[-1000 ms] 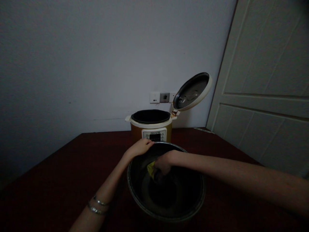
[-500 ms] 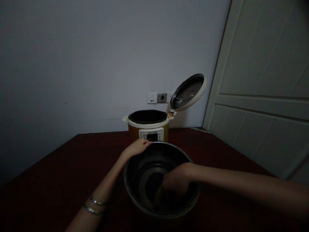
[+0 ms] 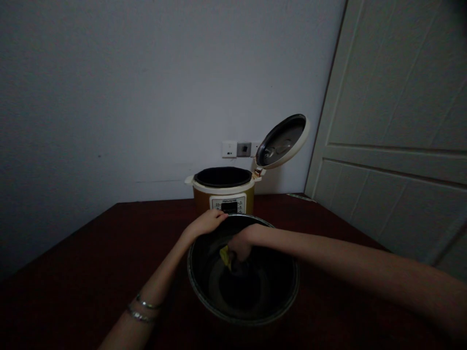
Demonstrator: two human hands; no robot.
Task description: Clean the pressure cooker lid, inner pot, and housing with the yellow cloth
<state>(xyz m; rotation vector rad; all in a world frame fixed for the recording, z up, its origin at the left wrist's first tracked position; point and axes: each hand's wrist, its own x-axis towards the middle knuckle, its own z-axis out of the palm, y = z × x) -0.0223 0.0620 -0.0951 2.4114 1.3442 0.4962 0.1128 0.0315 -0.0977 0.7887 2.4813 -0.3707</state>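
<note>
A large dark inner pot point(image 3: 251, 301) with a pale rim sits on the dark red table in front of me. My left hand point(image 3: 206, 223) grips its far left rim, fingers curled over the edge; two bangles circle that wrist. Inside the pot, against the far wall, my right hand point(image 3: 241, 247) is closed on a yellow sponge point(image 3: 225, 256), only partly visible.
Behind the pot stands a brown and white rice cooker point(image 3: 223, 191) with its lid point(image 3: 281, 141) raised to the right. Wall sockets point(image 3: 238, 148) sit above it. A white door point(image 3: 397, 146) fills the right side. The table point(image 3: 91, 262) stretches left.
My right hand went from the pot's far wall down to the near right side, then back up to the far wall with the sponge. My left hand stayed on the rim.
</note>
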